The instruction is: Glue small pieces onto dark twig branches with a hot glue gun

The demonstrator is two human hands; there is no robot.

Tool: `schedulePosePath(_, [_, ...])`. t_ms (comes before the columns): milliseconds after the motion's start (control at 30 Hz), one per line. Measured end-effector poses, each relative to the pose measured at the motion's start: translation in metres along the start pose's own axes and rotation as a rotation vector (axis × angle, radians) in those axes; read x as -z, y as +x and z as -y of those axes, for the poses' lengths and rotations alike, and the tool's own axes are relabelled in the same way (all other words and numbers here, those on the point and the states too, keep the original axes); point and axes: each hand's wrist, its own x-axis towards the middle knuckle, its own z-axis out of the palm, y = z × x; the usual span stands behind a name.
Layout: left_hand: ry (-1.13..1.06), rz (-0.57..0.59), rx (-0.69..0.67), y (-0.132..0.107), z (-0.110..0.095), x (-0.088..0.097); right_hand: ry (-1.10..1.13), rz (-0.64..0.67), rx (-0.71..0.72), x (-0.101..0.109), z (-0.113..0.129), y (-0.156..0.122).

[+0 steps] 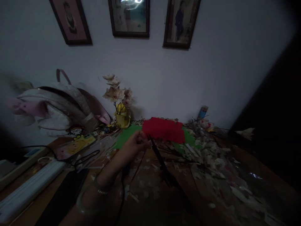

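My left hand is raised over the middle of the table, its thumb and fingers pinched together. Whatever they hold is too small and dark to make out. Close by its fingertips is the pointed end of long dark scissors, slanting down to the right. Deep shadow covers most of my right hand, which is closed around their lower part. Behind both hands lies a red sheet on top of a green sheet.
Pale scraps are heaped on the right. A yellow pot with dried-looking flowers stands by the wall. At left are a plush bag, a yellow patterned phone case, a white bar and a black cord.
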Motion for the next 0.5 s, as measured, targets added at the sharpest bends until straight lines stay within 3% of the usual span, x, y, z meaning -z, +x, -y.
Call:
schedulePosePath(300, [0.001, 0.019, 0.036, -0.003, -0.006, 0.001, 0.102, -0.105, -0.077, -0.015, -0.014, 0.012])
schedulePosePath(500, [-0.029, -0.013, 0.021, -0.006, -0.010, -0.004, 0.105, -0.088, -0.053, -0.011, -0.025, 0.022])
